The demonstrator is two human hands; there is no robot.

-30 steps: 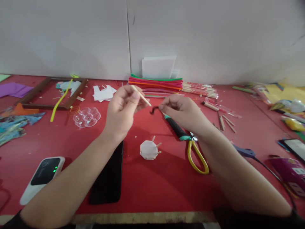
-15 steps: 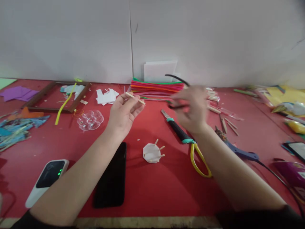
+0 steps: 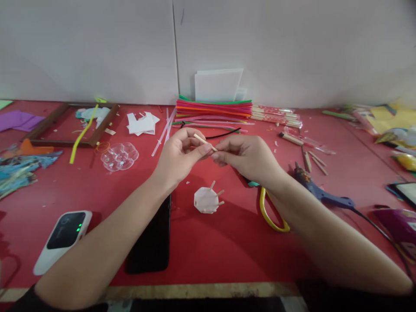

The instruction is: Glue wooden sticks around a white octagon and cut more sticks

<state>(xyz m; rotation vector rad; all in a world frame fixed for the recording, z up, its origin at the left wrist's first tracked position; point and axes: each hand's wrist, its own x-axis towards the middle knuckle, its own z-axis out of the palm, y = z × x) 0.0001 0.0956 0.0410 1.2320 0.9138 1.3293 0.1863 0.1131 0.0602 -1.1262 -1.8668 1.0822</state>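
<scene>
Left hand (image 3: 178, 156) — thumb and fingers closed, pinching a short, pale wooden stick (image 3: 200, 139). Right hand (image 3: 252, 155) — thumb and fingertips pinched together on the stick's lower right end. Stick is slanted in the air between the hands, above the red tabletop (image 3: 234, 255).

Below the hands, a white octagonal piece (image 3: 204, 199) lies on the table, with small wooden pegs (image 3: 221, 192) along its right side. Just behind the hands, a thin black fuzzy strip (image 3: 225, 134); farther back, a bundle of red, pink and green strips (image 3: 214, 111).

A yellow looped tool handle (image 3: 278, 228) lies beside the right forearm; a teal tool end (image 3: 253, 183) shows under the right hand, mostly hidden, so tool type is hard to tell. Black flat phone (image 3: 151, 247) partly under the left forearm. Dark blue glue gun (image 3: 334, 199) with cord right of the right forearm, more cut wooden sticks (image 3: 307, 161) near its tip.
</scene>
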